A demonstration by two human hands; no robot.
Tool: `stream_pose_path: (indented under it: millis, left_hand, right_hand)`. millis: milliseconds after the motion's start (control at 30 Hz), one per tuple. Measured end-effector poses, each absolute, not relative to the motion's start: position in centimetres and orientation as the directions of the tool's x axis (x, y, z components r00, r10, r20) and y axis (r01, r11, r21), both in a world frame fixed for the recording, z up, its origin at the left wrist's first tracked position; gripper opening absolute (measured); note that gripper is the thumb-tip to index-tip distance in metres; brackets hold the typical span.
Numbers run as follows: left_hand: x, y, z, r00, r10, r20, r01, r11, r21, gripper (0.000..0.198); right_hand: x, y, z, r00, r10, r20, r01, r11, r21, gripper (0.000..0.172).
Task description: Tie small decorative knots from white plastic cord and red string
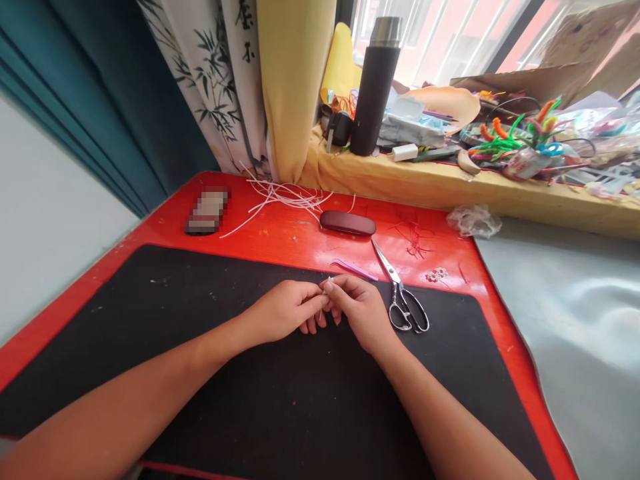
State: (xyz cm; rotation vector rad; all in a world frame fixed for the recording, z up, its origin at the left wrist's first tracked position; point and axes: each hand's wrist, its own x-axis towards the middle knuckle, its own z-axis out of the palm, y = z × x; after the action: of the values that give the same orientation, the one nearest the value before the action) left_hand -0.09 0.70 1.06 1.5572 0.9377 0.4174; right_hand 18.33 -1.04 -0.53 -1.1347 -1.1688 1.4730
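Above the black mat [300, 413], my left hand [285, 310] and my right hand [365, 310] meet fingertip to fingertip. Between them they pinch a thin white cord [329, 281]; a small bit shows above the fingertips and a strand hangs below. Most of it is hidden by my fingers, so its shape there is unclear. Just right of my right hand lie metal scissors [400, 290], blades pointing away. Behind my hands is a pair of purple tweezers [354, 269]. More white cords [285, 198] lie in a loose tangle at the back.
A dark red oblong case [347, 223] and red threads [415, 241] lie on the red table [300, 233]. A small red-and-white piece [437, 275] is near the scissors. A blurred-out object [207, 210] sits at left. A black thermos [376, 100] stands on the cluttered windowsill [440, 177].
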Motion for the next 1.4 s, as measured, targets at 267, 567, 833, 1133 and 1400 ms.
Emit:
stream_pose_path:
  millis: [267, 567, 833, 1133, 1400]
  left_hand:
    - [0.0, 0.7, 0.7, 0.616, 0.734, -0.287, 0.325, 0.095, 0.941, 0.030]
    - [0.1, 0.0, 1.5, 0.551, 0.796, -0.251, 0.522, -0.094, 0.848, 0.020]
    - [0.1, -0.4, 1.8, 0.562, 0.804, -0.194, 0.727, -0.368, 0.580, 0.030]
    - [-0.3, -0.5, 1.7, 0.643, 0.737, -0.208, 0.724, -0.496, 0.479, 0.037]
    - [-0.3, -0.4, 2.3, 0.660, 0.697, -0.282, 0.735, -0.520, 0.435, 0.038]
  right_hand:
    - [18.4, -1.0, -0.6, -0.145, 0.979, -0.140, -0.165, -0.164, -0.973, 0.034]
    - [18.3, -1.1, -0.5, -0.147, 0.975, -0.165, -0.172, -0.189, -0.967, 0.035]
    - [18.4, -0.9, -0.6, -0.127, 0.976, -0.179, -0.198, -0.201, -0.959, 0.037]
    - [18.7, -0.9, -0.8, -0.143, 0.972, -0.186, -0.172, -0.209, -0.963, 0.036]
    - [18.6, -0.9, -0.8, -0.164, 0.969, -0.187, -0.147, -0.212, -0.966, 0.038]
